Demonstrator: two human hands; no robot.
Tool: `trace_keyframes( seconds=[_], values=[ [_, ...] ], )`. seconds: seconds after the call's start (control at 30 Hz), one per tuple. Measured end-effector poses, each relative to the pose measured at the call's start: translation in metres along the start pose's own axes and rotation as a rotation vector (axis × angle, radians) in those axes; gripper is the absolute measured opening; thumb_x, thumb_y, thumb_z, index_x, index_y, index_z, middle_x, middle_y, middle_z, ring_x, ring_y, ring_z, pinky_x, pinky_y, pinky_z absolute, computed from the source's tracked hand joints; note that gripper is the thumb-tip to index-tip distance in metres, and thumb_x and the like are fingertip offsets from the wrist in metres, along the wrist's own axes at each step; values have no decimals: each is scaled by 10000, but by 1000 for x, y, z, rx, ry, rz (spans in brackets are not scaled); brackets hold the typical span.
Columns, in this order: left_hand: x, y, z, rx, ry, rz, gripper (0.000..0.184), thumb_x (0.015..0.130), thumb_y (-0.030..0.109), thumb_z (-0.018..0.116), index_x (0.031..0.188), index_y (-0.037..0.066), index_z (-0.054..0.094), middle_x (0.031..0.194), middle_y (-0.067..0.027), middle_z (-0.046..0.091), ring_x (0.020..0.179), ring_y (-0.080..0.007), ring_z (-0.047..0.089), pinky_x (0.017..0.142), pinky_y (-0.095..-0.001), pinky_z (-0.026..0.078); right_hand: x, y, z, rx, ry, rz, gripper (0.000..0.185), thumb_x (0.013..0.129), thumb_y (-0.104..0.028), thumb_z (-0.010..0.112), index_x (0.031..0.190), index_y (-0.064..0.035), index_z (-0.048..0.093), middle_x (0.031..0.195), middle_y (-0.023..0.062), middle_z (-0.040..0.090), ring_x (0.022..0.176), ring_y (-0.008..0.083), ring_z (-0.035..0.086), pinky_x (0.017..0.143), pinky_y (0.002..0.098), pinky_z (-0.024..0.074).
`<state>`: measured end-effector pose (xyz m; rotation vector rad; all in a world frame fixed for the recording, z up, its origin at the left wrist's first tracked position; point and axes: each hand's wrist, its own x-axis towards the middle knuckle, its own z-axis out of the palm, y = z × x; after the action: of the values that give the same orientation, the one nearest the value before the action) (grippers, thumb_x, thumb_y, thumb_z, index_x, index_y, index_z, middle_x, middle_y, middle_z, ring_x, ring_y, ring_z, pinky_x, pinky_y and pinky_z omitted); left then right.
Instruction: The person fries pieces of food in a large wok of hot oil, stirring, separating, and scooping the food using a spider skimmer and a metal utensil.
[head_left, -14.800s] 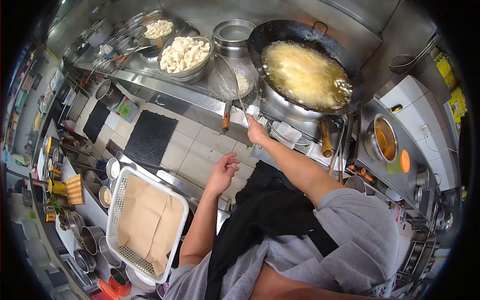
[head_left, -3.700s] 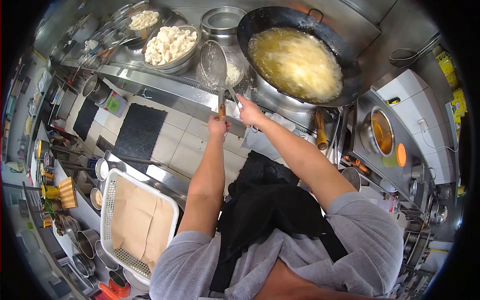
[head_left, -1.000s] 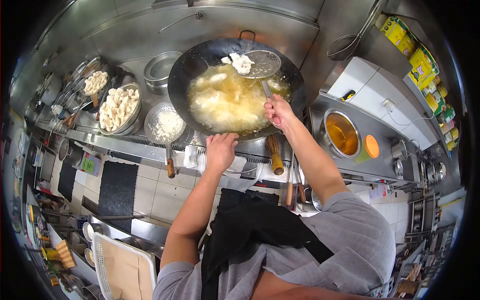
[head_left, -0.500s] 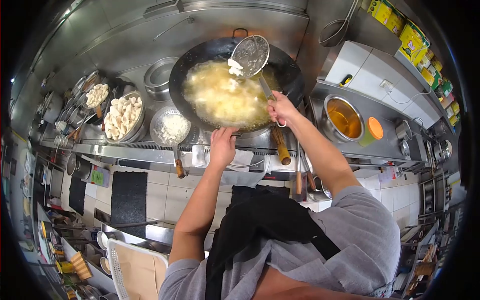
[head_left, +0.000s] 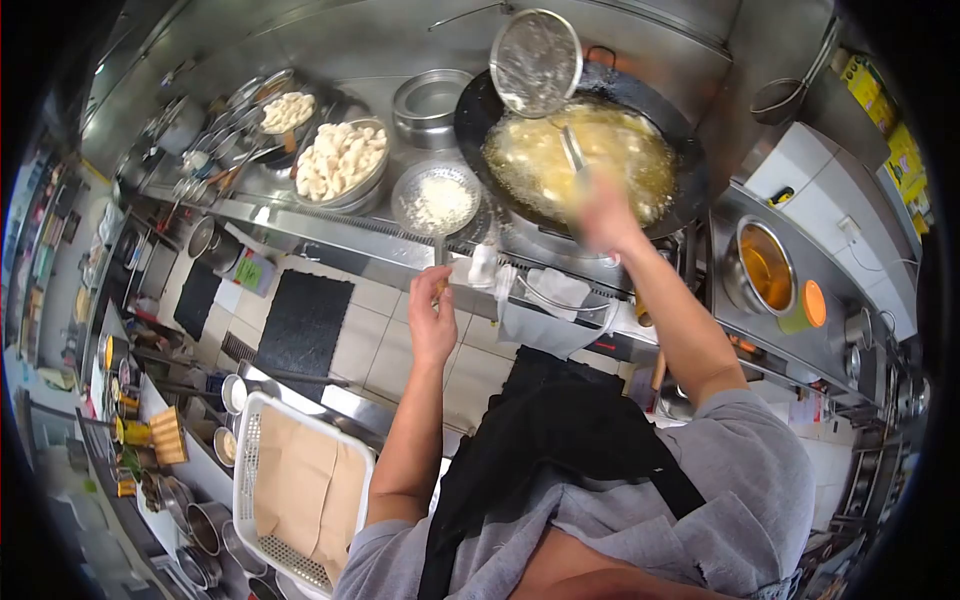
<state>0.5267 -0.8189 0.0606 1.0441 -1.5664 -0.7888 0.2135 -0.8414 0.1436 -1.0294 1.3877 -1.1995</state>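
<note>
A round mesh strainer point(head_left: 536, 62) is raised over the far left rim of a black wok point(head_left: 690, 165) of bubbling oil. My right hand point(head_left: 606, 214), blurred by motion, grips the strainer's handle above the wok's near side. Pale pieces float in the oil point(head_left: 590, 155). Left of the wok, a perforated ladle point(head_left: 405, 200) holds white flour-like bits. My left hand point(head_left: 433, 315) is closed at the ladle's handle, which it largely hides. A metal bowl heaped with pale pieces point(head_left: 340, 160) stands to the ladle's left.
Stacked metal pots point(head_left: 430, 105) stand behind the ladle. On the right counter are a bowl of amber liquid point(head_left: 766, 265) and an orange-lidded container point(head_left: 814, 304). A white basket lined with brown paper point(head_left: 305, 485) is at lower left. Cloths point(head_left: 556, 292) lie at the stove's front edge.
My left hand has moved from the wok's rim to the ladle's handle. My right hand has swung the strainer toward the wok's far left rim. The view has turned.
</note>
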Motion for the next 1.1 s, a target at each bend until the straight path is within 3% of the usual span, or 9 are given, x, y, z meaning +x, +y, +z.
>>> trace_keyframes(
  seconds=[0.17,0.23,0.3,0.43,0.63,0.7,0.83,0.97,1.1],
  values=[
    [-28,-6,-39,54,73,-105,297,863,-27,542,1137,66,608,1187,-111,588,1096,-274,561,878,-365,461,15,34,111,-151,-21,-36,583,942,-37,469,1481,-195,313,791,78,593,561,159,532,482,353,487],
    [-40,-7,-51,73,51,-117,292,886,-25,525,1156,62,597,1203,-93,571,1110,-233,556,890,-342,471,68,120,143,-545,195,-569,578,919,-36,481,1469,-159,352,1046,195,670,819,316,662,748,419,542],
    [-50,-7,-59,89,28,-129,288,909,-23,508,1175,57,586,1220,-74,553,1123,-192,551,903,-319,480,60,108,174,-604,79,-193,587,896,-37,477,1464,-133,361,1259,262,585,1113,398,600,957,419,470],
    [-58,-3,-64,79,28,-155,292,888,-25,525,1158,63,595,1203,-86,570,1115,-228,553,893,-343,471,95,143,201,-887,40,78,668,833,-83,531,1465,-187,342,1138,249,637,1082,415,608,897,486,490],
    [-47,-6,-53,25,27,-119,290,862,-37,536,1127,57,607,1177,-110,588,1098,-259,555,874,-368,463,61,44,205,-628,74,-63,699,820,6,439,1480,-190,322,1194,276,601,1115,444,568,956,483,450],
    [-40,-7,-38,4,-20,-118,290,861,-39,535,1126,54,606,1173,-115,589,1096,-260,556,874,-365,463,88,35,187,-569,179,-436,644,854,-22,454,1474,-145,331,1228,287,576,1137,433,565,969,449,451],
    [-23,-4,1,-77,-134,-36,293,853,-49,539,1125,39,599,1155,-133,592,1088,-286,563,900,-366,461,82,-42,97,-413,291,-294,550,896,-66,465,1436,-107,367,1120,245,641,1009,376,641,893,452,491],
    [-7,18,40,-40,-253,107,301,832,-53,558,1115,42,597,1143,-150,590,1099,-342,555,972,-414,434,123,-34,-73,-609,425,-173,644,916,-28,504,1487,-210,270,745,122,571,565,242,560,443,436,445],
    [14,40,77,1,-338,313,326,813,-50,571,1123,51,597,1151,-151,587,1107,-347,554,964,-416,440,59,-50,-199,-1203,661,45,396,891,-123,459,1286,-111,462,1174,261,625,1107,397,617,898,508,486]
  ],
)
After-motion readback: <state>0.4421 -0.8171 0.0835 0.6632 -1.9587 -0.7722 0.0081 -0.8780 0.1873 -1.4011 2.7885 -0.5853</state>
